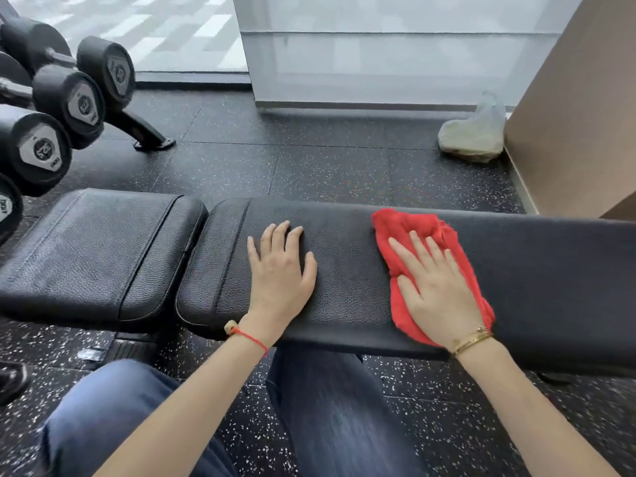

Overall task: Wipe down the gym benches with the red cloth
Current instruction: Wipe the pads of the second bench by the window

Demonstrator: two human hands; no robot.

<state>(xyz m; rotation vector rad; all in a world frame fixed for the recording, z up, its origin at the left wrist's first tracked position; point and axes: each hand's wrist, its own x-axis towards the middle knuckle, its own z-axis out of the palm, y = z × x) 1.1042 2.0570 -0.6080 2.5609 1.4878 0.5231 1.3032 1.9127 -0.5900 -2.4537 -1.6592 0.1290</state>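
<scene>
Both hands lie flat, fingers straight, grasping nothing: your right hand (438,290) presses the red cloth (406,232) onto the desk (550,270), your left hand (280,270) braces beside it. Soft, light cloth will likely bunch; press through its middle.

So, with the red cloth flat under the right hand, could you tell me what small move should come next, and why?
Probably slide the right hand, pressing the red cloth, rightward along the long pad: that stretch lies bare, while the left hand rests flat on the other side.
</scene>
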